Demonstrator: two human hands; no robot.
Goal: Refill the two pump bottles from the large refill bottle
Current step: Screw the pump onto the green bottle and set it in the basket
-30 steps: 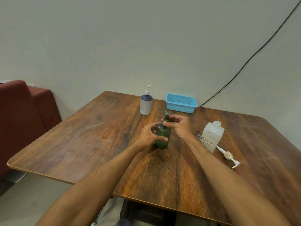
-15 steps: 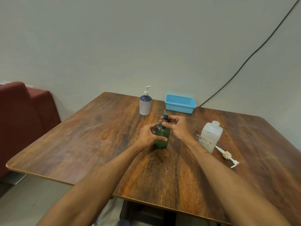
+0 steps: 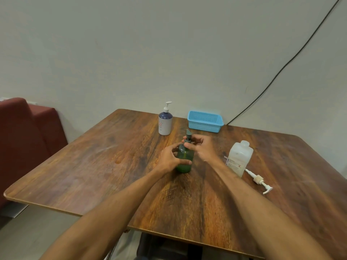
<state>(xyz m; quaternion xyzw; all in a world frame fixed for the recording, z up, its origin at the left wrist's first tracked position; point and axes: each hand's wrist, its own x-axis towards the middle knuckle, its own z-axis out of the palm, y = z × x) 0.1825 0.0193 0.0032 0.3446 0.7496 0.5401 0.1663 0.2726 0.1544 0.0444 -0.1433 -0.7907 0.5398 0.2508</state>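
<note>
The green pump bottle stands upright near the middle of the counter, between your two hands. Your left hand wraps its body from the left: the grip is closed around the bottle, with the thumb across the front and the fingers curled behind. Your right hand is at the neck, its grip narrow, with the fingertips pinching the collar just under the dark pump head, whose spout points away from you.

To your right, near but apart from the bottle, the large refill bottle stands upright, translucent white with a label. A loose white pump lies flat on the counter just beside its base. Further back, a second pump bottle, white with a dark blue shoulder, stands upright, and a blue basket sits to its right near the far edge.

The counter is dark, streaked wood with rounded corners. Behind it is a plain pale wall with a black cable running down it diagonally. A red seat stands at the left.

Count: two pump bottles, one refill bottle, one loose pump, one basket.
</note>
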